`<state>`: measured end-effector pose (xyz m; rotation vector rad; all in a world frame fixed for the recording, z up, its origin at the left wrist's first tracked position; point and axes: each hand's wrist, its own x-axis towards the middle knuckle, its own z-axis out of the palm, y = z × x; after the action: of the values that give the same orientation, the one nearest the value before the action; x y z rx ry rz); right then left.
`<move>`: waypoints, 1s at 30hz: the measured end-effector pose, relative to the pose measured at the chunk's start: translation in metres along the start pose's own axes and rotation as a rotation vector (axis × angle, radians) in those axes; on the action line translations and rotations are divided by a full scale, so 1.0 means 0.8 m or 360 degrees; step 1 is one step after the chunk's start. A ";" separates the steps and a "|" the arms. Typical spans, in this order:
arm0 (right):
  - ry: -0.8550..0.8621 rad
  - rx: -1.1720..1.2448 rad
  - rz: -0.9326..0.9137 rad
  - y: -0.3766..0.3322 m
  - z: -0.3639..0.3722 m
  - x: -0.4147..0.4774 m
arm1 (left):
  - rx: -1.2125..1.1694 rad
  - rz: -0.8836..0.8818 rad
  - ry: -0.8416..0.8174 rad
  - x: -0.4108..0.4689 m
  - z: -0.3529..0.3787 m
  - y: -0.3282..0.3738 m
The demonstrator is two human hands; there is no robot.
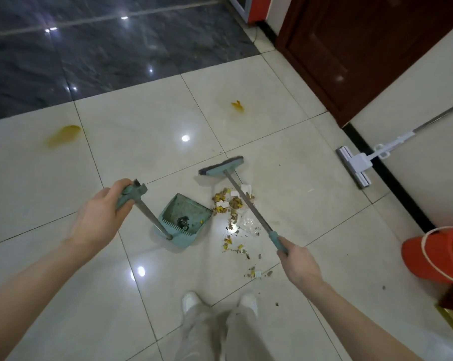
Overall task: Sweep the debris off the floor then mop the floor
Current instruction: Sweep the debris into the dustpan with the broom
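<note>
Glossy cream floor tiles [147,126] meet dark marble [103,53] — brown door [363,48], perhaps wood.

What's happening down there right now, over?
Left hand gripping dustpan handle, right hand gripping broom. Debris between them, mostly unswept. Mop waiting by wall.

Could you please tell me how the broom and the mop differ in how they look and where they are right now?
The broom is teal with dark bristles; the mop is white and grey with a flat head. The broom is held in the right hand, its head beyond the debris; the mop is unheld, its handle running up toward the wall. Both have long metal handles and heads on the floor.
</note>
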<state>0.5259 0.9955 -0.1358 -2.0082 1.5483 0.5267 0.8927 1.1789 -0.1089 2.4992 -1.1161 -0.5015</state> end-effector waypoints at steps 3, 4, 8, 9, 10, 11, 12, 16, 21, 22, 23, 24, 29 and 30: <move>0.0067 0.0054 -0.0047 -0.034 -0.022 0.055 | 0.0023 -0.0003 -0.0014 0.008 -0.006 0.002; 0.0083 0.0068 -0.0056 -0.046 -0.030 0.077 | 0.0017 -0.0004 -0.0018 0.013 -0.007 0.004; 0.0116 0.0109 -0.0081 -0.094 -0.062 0.172 | 0.0013 -0.0021 -0.0012 0.033 -0.015 0.013; 0.0123 0.0134 -0.0090 -0.107 -0.070 0.197 | 0.0021 -0.0009 0.0005 0.039 -0.017 0.014; 0.0128 0.0153 -0.0095 -0.118 -0.077 0.220 | 0.0012 -0.0010 0.0016 0.047 -0.018 0.016; 0.0124 0.0155 -0.0093 -0.127 -0.081 0.241 | 0.0003 -0.0026 0.0015 0.056 -0.020 0.019; 0.0117 0.0144 -0.0096 -0.134 -0.084 0.261 | 0.0012 -0.0044 0.0008 0.066 -0.021 0.021; 0.0050 0.0048 -0.0064 -0.149 -0.079 0.305 | 0.0048 -0.0018 -0.0014 0.102 -0.022 0.030; -0.0129 -0.0165 0.0119 -0.117 -0.053 0.283 | 0.0109 0.0039 -0.0085 0.144 -0.024 0.027; -0.0153 -0.0180 0.0142 -0.105 -0.045 0.270 | 0.0116 0.0062 -0.0100 0.151 -0.025 0.026; -0.0176 -0.0192 0.0164 -0.093 -0.039 0.256 | 0.0125 0.0083 -0.0110 0.158 -0.027 0.024; -0.0196 -0.0215 0.0186 -0.081 -0.031 0.241 | 0.0129 0.0102 -0.0114 0.164 -0.028 0.023; -0.0254 -0.0273 0.0278 -0.040 0.003 0.141 | 0.0119 0.0191 -0.0152 0.188 -0.036 0.001; -0.0258 -0.0266 0.0296 -0.036 0.011 0.120 | 0.0137 0.0233 -0.0157 0.191 -0.038 -0.006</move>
<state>0.5792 0.9343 -0.1953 -1.8965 1.6451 0.8963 1.0048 1.0708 -0.1107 2.4636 -1.3742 -0.5510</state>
